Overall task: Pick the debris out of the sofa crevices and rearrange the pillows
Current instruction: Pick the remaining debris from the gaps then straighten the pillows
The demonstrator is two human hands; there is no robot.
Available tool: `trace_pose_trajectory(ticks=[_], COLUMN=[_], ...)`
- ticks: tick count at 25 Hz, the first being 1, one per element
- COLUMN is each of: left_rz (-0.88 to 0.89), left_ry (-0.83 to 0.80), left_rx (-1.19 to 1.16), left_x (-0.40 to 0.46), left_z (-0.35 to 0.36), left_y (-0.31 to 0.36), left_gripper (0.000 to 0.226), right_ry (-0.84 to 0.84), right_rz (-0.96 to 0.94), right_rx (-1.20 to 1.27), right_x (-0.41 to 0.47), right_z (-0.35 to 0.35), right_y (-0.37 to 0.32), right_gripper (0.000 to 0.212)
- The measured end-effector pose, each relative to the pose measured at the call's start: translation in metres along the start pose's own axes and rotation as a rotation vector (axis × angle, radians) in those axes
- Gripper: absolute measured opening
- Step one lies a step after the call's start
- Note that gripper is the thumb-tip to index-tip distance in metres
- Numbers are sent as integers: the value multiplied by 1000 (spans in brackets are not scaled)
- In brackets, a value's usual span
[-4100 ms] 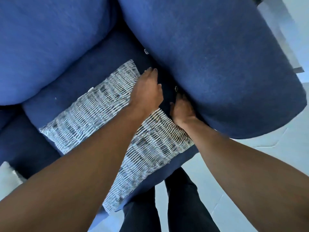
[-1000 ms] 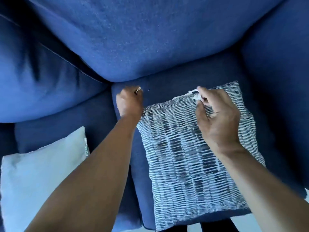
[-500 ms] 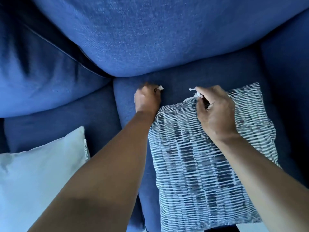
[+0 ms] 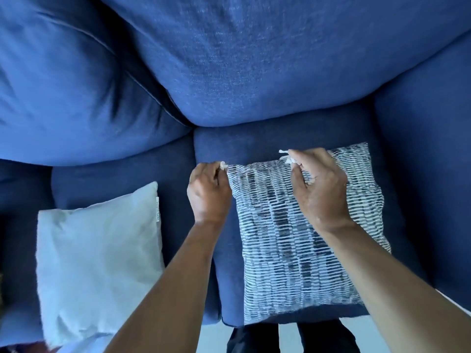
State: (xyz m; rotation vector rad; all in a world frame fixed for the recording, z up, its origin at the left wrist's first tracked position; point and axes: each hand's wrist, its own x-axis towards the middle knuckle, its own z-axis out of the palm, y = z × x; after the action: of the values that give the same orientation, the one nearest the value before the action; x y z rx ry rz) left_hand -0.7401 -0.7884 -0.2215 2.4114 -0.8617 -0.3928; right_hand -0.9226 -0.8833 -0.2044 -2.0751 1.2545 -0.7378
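Left hand [image 4: 209, 193]: I had it pinched shut on a white scrap [image 4: 223, 165].
Right hand [image 4: 319, 186]: closed on paper bits [image 4: 287, 156].
Debris: light, crushable, I judged.
Patterned pillow [image 4: 293, 240]: soft; best taken by the corners.

The sofa [image 4: 254, 59] was deep blue all over, one pillow [image 4: 96, 258] on its seat was plain white, the other pillow [image 4: 285, 250] carried a white and dark blue broken-stripe pattern, and the small scraps [image 4: 286, 156] pinched in both hands were white.
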Motion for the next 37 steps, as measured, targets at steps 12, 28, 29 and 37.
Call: trace_pose_trajectory(ticks=[12,28,29,37], left_rz=[-21,-351,-359,-573], left_ry=[381,756,783,921], left_rx=[-56,38,54,70], left_x=[-152,-407,-426,-520], left_z=[-191,-399,-414,-496], left_y=[17,-188,-205,-325], left_gripper=[11,9,9,14], right_ry=[-202,-452,-475,-704], right_rz=[-357,-902,-923,-1093], right_rx=[80,238,241,350], right_x=[-55,-279,-301,-427], right_z=[-83,23,33,114], right_y=[-148,-394,-409,-535], right_gripper=[24,25,24,23])
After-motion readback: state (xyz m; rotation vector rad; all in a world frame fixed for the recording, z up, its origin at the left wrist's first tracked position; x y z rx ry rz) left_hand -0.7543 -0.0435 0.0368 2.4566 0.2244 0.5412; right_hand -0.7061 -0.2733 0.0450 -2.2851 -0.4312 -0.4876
